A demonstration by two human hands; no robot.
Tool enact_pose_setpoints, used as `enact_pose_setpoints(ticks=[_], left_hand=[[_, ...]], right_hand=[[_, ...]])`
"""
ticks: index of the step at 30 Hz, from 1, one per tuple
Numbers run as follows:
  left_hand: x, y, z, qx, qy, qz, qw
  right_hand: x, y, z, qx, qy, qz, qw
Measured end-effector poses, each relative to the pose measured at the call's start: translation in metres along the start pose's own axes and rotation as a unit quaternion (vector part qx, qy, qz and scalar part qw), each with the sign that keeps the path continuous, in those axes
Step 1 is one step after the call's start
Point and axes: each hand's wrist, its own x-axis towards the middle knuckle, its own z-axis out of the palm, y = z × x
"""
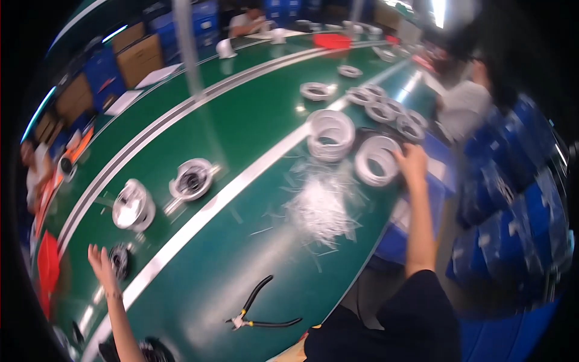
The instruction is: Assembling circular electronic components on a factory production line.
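My right hand (413,161) has its fingers curled on the right edge of a stack of white rings (363,164), close to the table's near edge. Just left of it stands a second stack of white rings (344,143). Over the green belt on the left, my left hand (102,268) is held up with fingers apart and nothing in it. Beside that hand lies a black coil (119,261); whether they touch I cannot tell. Diagonal cutters (239,321) with black handles lie spread on the near table. A heap of thin whitish strips (324,211) sits below the ring stacks.
A round white housing (132,208) and a white ring with a dark coil (192,180) rest on the belt. Several white rings (381,111) lie farther off. Blue crates (506,223) stand at right. Co-workers (464,105) sit along the line.
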Motion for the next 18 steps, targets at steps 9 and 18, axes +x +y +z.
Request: enact_pose_setpoints(ticks=[9, 18], left_hand=[[0.015, -0.015, -0.001, 0.326, 0.057, -0.052, 0.942], [-0.024, 0.011, 0.023, 0.114, -0.075, -0.271, 0.953]], right_hand=[[0.031, -0.027, -0.063, -0.009, 0.033, -0.050, 0.998], [-0.129, -0.302, -0.074, 0.378, -0.073, -0.575, 0.723]])
